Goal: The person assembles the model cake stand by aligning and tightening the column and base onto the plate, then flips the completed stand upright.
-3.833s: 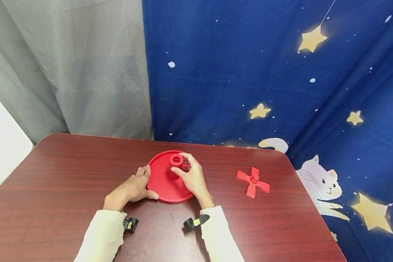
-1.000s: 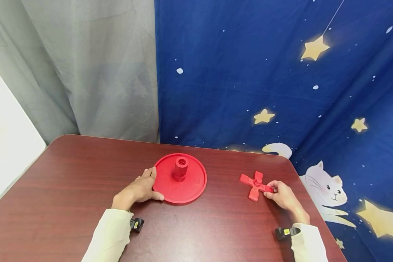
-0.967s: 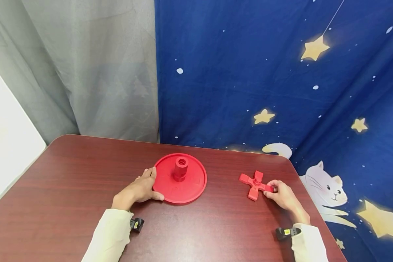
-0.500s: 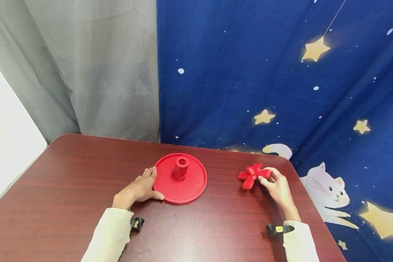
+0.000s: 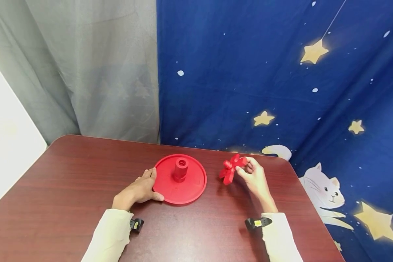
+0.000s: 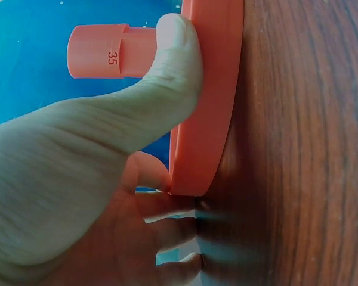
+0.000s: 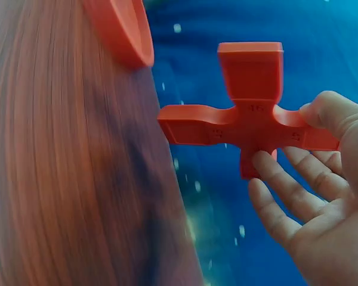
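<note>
A round red tray [image 5: 193,193] with a raised rim lies on the table, and a red hollow post [image 5: 181,167] stands upright at its middle. The post carries the number 35 in the left wrist view. My left hand [image 5: 139,187] rests at the tray's left edge, its thumb [image 6: 178,65] against the rim and its fingers spread along the side. To the right of the tray, my right hand [image 5: 255,176] pinches one arm of a red four-armed cross piece [image 5: 230,169], held tilted above the table with its central knob facing left. In the right wrist view, numbers mark the cross piece's underside [image 7: 253,116].
The dark red wooden table [image 5: 85,174] has rounded back corners. Close behind it hang a grey curtain [image 5: 108,72] and a blue curtain with stars [image 5: 216,72]. A black strap camera [image 5: 258,222] sits on the right wrist, another [image 5: 137,225] on the left.
My right hand let go of the post earlier, took the cross piece by one arm, lifted it off the table, tilted it and carried it left toward the tray. The left hand stays at the rim.
</note>
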A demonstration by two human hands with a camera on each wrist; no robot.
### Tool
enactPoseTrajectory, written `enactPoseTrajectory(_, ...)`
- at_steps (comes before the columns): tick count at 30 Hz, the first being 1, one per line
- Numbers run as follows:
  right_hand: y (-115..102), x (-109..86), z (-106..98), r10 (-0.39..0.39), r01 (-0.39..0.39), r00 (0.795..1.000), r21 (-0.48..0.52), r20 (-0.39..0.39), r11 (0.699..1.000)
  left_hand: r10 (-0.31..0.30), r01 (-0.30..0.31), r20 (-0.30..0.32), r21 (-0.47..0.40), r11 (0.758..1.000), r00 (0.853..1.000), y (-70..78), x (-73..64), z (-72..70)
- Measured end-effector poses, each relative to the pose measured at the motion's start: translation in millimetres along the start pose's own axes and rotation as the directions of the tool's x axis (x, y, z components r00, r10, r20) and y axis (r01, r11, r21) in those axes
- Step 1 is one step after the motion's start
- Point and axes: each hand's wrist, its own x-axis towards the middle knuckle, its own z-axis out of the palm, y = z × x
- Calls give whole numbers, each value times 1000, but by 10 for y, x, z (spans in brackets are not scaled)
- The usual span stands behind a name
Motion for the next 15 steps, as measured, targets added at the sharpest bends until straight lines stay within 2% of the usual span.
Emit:
enactPoseTrajectory(6,-94,88,318,6,-7,1000,100,7,995,-1,1,-3,6,1000,1000,-12,0,10)
enactPoseTrajectory(10,-178,124,510,-71,67,997,143,26,988,-4,4,-5,8,1000,1000,-12,6,4)
enactPoseTrajectory(15,-344,155,722,-173,165,981,90,84,982,0,0,-4,4,1000,1000,-5,7,0)
